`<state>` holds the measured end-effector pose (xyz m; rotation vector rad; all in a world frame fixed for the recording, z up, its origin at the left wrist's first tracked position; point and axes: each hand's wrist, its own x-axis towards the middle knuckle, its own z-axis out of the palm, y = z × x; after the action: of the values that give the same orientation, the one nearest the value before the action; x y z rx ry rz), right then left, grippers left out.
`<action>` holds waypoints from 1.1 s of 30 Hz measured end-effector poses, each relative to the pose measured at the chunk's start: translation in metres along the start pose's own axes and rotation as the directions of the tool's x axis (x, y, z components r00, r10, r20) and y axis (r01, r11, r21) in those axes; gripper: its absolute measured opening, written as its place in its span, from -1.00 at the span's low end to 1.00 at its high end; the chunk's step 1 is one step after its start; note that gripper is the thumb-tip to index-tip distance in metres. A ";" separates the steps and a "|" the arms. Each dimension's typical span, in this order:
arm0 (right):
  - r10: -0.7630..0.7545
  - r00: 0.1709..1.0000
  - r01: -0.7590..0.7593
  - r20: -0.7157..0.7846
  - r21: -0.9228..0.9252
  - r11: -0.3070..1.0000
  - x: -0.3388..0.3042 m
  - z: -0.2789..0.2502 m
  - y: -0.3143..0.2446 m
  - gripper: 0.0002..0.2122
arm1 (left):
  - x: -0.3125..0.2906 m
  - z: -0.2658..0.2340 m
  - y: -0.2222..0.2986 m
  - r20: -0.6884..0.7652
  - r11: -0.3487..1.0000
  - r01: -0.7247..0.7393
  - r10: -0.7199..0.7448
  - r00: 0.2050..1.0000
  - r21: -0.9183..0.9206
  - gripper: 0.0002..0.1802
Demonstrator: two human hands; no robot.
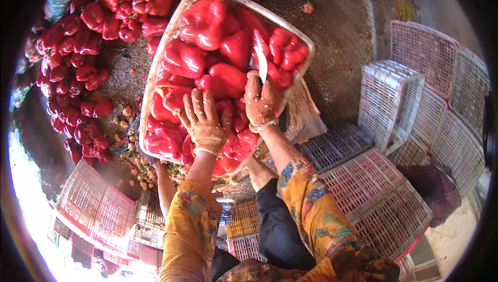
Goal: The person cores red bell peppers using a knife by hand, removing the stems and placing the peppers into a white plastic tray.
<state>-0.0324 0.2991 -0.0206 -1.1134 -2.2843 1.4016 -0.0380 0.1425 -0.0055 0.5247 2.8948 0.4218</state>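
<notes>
A large pale crate [299,29] heaped with glossy red bell peppers [223,81] stands in front of me. My left hand [206,121], in an orange-brown work glove flecked with bits, lies with its fingers spread on the peppers near the crate's close side. To its right, my right hand [261,100] wears a similar glove and grips a knife [262,64]. The curved bright blade points away from me above the peppers; its handle is hidden in the glove.
A pile of red peppers [83,38] covers the floor at left, with cut pepper scraps [137,165] beside the crate. Stacked plastic crates stand at right, including a white crate [389,100] and a pink crate [363,178]. More crates [96,199] are at lower left.
</notes>
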 end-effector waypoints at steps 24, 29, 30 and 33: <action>-0.014 0.997 0.039 0.073 -0.352 0.935 0.020 0.009 -0.010 -0.64 | -0.031 -0.081 -0.128 -0.070 0.456 0.417 -0.736 0.673 -0.787 -0.76; 0.042 0.999 -0.029 0.014 -0.502 0.865 0.018 0.011 -0.012 -0.63 | 0.020 -0.069 -0.221 0.253 -0.065 0.330 -0.784 0.567 -0.942 -0.73; 0.097 0.995 -0.070 0.020 -0.550 0.832 0.018 0.012 -0.024 -0.62 | 0.024 -0.062 -0.247 0.232 0.039 0.420 -0.787 0.572 -0.907 -0.73; -0.062 0.998 0.046 -0.010 -0.549 0.834 0.020 0.009 0.000 -0.59 | 0.048 -0.041 -0.311 0.243 0.099 0.500 -0.782 0.574 -0.860 -0.71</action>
<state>-0.0512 0.3075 -0.0286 -1.1825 -2.7593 0.6993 -0.1895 -0.1295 -0.0668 -1.0835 2.1688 1.7427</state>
